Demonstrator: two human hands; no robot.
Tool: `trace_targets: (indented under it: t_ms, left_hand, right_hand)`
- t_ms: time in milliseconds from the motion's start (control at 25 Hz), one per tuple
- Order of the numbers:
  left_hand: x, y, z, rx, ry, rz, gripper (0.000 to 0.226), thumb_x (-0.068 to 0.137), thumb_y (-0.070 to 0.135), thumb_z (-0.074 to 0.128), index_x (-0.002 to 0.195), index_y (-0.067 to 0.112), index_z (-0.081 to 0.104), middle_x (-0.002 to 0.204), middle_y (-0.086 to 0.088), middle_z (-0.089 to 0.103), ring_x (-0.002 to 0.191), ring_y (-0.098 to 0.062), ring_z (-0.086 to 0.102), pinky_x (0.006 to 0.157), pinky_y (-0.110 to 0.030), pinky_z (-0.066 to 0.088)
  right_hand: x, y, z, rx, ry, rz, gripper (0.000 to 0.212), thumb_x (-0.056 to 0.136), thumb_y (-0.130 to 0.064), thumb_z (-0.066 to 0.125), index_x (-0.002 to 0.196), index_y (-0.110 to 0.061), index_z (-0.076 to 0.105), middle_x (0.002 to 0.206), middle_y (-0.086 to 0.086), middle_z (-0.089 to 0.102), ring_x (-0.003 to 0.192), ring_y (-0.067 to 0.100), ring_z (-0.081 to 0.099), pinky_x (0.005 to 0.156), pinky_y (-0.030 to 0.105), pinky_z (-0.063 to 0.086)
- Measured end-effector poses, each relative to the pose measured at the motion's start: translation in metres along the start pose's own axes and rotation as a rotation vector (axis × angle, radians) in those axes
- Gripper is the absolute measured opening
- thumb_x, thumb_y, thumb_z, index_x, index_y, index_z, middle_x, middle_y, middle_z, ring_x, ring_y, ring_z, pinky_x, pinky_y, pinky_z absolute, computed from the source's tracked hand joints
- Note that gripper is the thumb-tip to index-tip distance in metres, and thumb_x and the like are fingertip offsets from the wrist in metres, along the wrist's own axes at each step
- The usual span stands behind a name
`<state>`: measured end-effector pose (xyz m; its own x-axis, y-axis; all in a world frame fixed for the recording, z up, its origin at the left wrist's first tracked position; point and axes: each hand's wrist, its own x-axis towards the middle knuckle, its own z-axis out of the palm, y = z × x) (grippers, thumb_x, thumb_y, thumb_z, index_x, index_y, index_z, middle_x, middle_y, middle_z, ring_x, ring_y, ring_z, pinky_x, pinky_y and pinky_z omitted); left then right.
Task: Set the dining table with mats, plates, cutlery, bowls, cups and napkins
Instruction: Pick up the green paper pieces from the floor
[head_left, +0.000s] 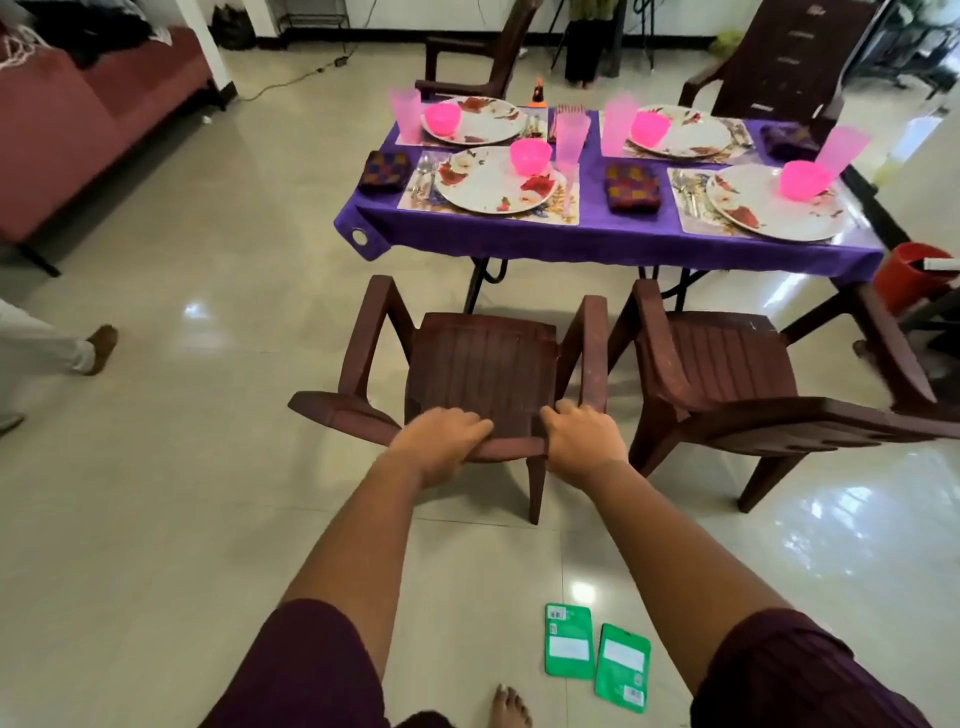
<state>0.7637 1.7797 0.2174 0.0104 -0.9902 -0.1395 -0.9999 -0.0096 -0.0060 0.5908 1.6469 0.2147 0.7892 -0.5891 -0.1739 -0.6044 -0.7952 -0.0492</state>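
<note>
1. Left hand (441, 441) and right hand (582, 439), fingers curled over the top rail of a ribbed brown plastic armchair (483, 364), centre frame.
2. Upper right: purple-clothed surface (519, 236) with four floral round plates (496, 179), four glossy pink bowls (530, 156), translucent pink cups (571, 137), patterned mats, folded checked napkins (632, 188).

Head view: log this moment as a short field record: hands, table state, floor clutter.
left hand: grips top rail of near chair
right hand: grips same rail
table: purple cloth, four places set with mats, plates, pink bowls, pink cups
napkins: three folded ones visible
floor: two green packets near a bare foot
</note>
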Motion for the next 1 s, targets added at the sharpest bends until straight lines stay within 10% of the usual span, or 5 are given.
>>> trace_targets:
  t_ms: [200,1000]
  left_hand:
    - [0.004,-0.075,0.001,0.094,-0.109,0.004,0.031,0.094,0.009,0.045,0.122,0.021,0.052,0.109,-0.003,0.067,0.099,-0.025,0.063,0.100,-0.035,0.037]
    - [0.095,-0.097,-0.011,-0.149,-0.091,0.179,0.032,0.089,0.050,0.048,0.110,0.026,0.050,0.107,0.004,0.064,0.093,-0.020,0.061,0.069,-0.031,0.041]
  right_hand:
    - [0.033,-0.006,-0.004,0.006,-0.051,0.027,0.038,0.089,-0.030,0.051,0.125,-0.020,0.050,0.121,0.006,0.053,0.109,0.030,0.052,0.083,0.041,0.049]
    - [0.093,0.025,-0.036,-0.076,-0.220,0.445,0.045,0.095,-0.012,0.052,0.138,-0.022,0.044,0.134,0.009,0.039,0.118,0.033,0.046,0.095,0.045,0.048]
